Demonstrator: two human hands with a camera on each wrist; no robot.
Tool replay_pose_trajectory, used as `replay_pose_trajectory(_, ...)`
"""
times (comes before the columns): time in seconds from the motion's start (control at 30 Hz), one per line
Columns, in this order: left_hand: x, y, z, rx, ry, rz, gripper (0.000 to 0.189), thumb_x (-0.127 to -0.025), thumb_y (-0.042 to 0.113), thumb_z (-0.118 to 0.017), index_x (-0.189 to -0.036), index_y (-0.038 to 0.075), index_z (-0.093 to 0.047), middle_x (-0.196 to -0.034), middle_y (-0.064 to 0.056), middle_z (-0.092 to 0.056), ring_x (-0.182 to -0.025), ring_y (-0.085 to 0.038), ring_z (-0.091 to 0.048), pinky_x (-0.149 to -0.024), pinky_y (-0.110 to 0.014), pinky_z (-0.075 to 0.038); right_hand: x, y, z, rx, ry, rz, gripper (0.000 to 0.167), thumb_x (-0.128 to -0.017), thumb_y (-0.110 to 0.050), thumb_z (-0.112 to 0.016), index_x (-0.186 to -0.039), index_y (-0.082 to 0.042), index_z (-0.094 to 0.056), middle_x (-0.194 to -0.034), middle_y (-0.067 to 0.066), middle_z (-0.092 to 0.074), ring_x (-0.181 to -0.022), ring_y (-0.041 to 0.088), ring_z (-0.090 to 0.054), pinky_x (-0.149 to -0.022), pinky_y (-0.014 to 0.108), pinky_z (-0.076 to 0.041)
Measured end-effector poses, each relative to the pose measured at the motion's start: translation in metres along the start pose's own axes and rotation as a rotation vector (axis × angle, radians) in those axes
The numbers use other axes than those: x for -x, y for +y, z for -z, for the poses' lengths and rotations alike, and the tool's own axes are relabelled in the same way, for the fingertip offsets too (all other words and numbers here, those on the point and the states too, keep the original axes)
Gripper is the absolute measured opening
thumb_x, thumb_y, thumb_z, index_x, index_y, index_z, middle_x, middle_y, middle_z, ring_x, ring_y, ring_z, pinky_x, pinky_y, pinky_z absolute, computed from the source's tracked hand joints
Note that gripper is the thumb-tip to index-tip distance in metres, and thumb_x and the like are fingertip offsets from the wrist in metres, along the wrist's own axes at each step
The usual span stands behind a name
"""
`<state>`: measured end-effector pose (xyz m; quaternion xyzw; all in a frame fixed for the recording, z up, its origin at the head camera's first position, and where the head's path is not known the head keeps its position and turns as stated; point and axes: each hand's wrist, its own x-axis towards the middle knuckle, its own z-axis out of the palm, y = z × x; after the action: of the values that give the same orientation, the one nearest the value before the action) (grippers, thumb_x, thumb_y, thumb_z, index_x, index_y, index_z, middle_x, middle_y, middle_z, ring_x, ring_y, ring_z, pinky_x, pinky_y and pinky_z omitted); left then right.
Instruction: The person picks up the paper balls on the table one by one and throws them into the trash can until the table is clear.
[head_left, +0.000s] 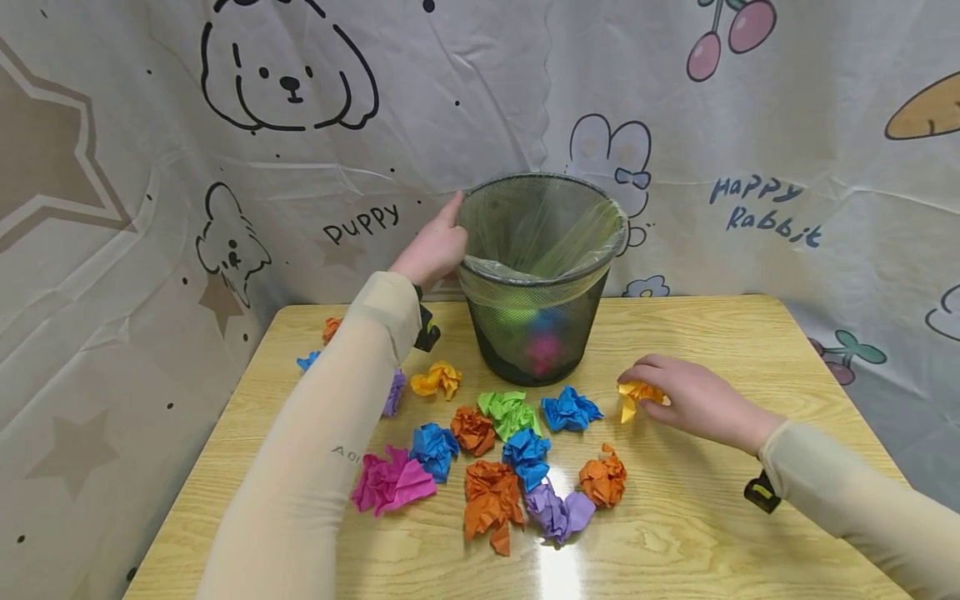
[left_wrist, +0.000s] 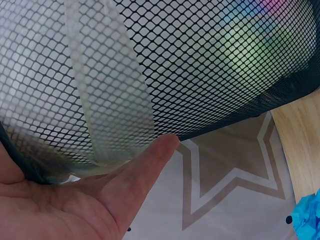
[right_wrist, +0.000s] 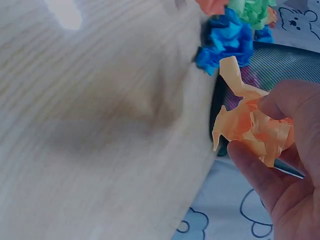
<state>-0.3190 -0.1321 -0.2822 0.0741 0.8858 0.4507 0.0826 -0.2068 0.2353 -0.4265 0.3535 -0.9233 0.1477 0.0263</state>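
A black mesh wastebasket [head_left: 536, 333] with a clear plastic liner stands at the back of the table, with several crumpled papers showing through its wall. My left hand [head_left: 435, 246] holds its left rim; the left wrist view shows the palm [left_wrist: 65, 210] against the rim and a digit stretched along the mesh outside. My right hand [head_left: 693, 400] pinches a crumpled yellow-orange paper ball [right_wrist: 255, 125] between thumb and fingers, to the right of the wastebasket. Whether that ball touches the table cannot be told.
Crumpled papers lie before the wastebasket: green [head_left: 510, 414], blue [head_left: 572, 409], yellow [head_left: 437, 380], pink [head_left: 393, 481], purple [head_left: 558, 511] and orange [head_left: 491, 500] among them. My left sleeve partly hides a purple one [head_left: 393, 393]. A printed curtain [head_left: 480, 100] hangs behind the wooden table [head_left: 697, 533].
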Motion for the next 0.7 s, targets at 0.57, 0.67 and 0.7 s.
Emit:
replay_pose_trajectory(0.57,0.000,-0.001,0.001,0.000,-0.005,0.000,0.063,-0.109,0.014,-0.020,-0.167,0.026,0.002,-0.172,-0.002,-0.005,-0.045,-0.011,-0.022,-0.048,-0.029,-0.034,-0.006,-0.004,0.047,0.077,0.143,0.004,0.041,-0.088,-0.011,-0.078,-0.128,-0.015,-0.069,-0.121,0.002,-0.066,-0.098,0.021,-0.067,-0.077,0.044,-0.057)
replay_pose_trajectory(0.67,-0.001,-0.002,0.001,-0.008,0.000,-0.006,0.063,-0.108,0.014,-0.020,-0.167,0.025,0.002,-0.172,-0.002,-0.005,-0.051,-0.013,-0.030,-0.049,-0.029,-0.034,-0.008,-0.006,0.051,0.071,0.158,0.005,0.043,-0.087,-0.009,-0.079,-0.128,-0.014,-0.069,-0.122,0.003,-0.066,-0.100,0.021,-0.066,-0.080,0.044,-0.057)
replay_pose_trajectory(0.7,-0.001,-0.002,0.001,-0.010,0.001,-0.008,0.063,-0.108,0.014,-0.020,-0.167,0.025,0.002,-0.172,-0.002,-0.005,-0.056,-0.013,-0.038,-0.049,-0.029,-0.035,-0.008,-0.006,0.053,0.066,0.165,0.008,0.043,-0.086,-0.008,-0.079,-0.128,-0.013,-0.069,-0.122,0.003,-0.066,-0.101,0.021,-0.066,-0.081,0.044,-0.057)
